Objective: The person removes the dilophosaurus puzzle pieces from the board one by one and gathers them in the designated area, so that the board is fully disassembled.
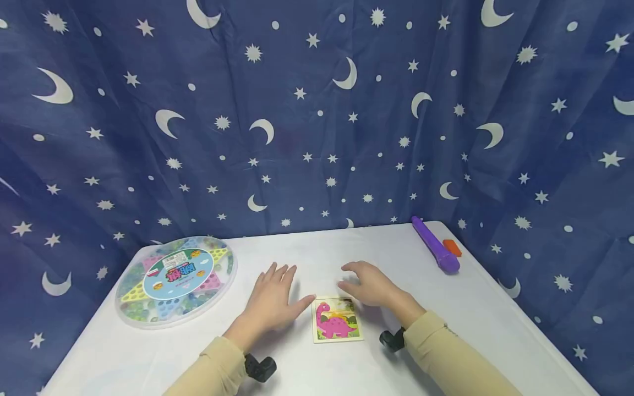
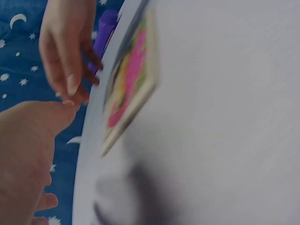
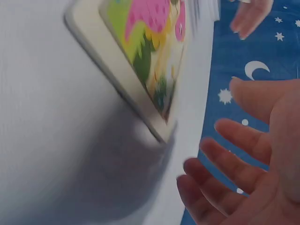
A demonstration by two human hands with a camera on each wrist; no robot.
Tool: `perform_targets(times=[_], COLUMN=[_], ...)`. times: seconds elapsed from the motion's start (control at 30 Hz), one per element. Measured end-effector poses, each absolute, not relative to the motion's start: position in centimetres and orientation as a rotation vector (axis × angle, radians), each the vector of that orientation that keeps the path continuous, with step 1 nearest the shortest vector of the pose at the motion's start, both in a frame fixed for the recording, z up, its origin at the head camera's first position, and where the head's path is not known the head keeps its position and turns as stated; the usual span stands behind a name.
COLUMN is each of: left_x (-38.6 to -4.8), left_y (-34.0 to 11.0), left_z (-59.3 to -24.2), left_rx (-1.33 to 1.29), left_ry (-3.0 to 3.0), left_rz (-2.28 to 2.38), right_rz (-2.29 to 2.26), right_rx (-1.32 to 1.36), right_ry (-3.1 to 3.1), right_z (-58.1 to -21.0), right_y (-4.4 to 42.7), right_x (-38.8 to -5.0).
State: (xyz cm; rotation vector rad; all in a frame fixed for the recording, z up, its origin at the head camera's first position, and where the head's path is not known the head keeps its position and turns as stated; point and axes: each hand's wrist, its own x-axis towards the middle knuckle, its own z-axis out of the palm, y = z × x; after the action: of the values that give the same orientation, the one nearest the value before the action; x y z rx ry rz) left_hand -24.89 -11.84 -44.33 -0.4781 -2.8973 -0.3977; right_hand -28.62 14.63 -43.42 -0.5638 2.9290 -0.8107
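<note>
A square board puzzle with a pink dinosaur picture (image 1: 337, 320) lies flat on the white table; a pale frame borders it. My left hand (image 1: 271, 301) hovers at its left, fingers spread and thumb reaching toward the upper left corner. At the upper right my right hand (image 1: 369, 284) is held over the table with loosely bent fingers and nothing in them. The left wrist view shows the puzzle (image 2: 133, 77) beyond my left thumb (image 2: 51, 115), apart from it. In the right wrist view the puzzle (image 3: 145, 51) lies clear of my right fingers (image 3: 234, 159).
A round, clear-lidded marble board game (image 1: 175, 280) lies at the table's left. Toward the back right are a purple microphone-shaped object (image 1: 436, 246) and a small orange block (image 1: 452, 248). A blue curtain (image 1: 307, 110) with moons and stars hangs behind the white table (image 1: 307, 374).
</note>
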Motion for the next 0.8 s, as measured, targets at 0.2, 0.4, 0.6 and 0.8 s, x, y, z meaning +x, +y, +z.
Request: perform_targets(times=[0.2, 0.4, 0.6, 0.8], left_x=[-22.4, -19.7, -18.2, -18.0], left_y=[-11.0, -9.5, -8.7, -8.7], left_z=[-47.0, -48.6, -49.6, -50.2], left_rx=[-0.568, -0.557, -0.587, -0.552], left_ry=[-2.790, -2.709, -2.673, -2.642], left_rz=[-0.574, -0.762, -0.827, -0.844], right_rz=[-0.889, -0.949, -0.980, -1.053], right_rx=[-0.616, -0.658, -0.697, -0.627], right_ry=[2.829, 2.750, 2.730, 2.702], right_z=[-44.4, -45.7, -46.3, -46.7], right_y=[13.1, 12.2, 12.2, 12.6], right_x=[-28.4, -28.3, -28.3, -28.2])
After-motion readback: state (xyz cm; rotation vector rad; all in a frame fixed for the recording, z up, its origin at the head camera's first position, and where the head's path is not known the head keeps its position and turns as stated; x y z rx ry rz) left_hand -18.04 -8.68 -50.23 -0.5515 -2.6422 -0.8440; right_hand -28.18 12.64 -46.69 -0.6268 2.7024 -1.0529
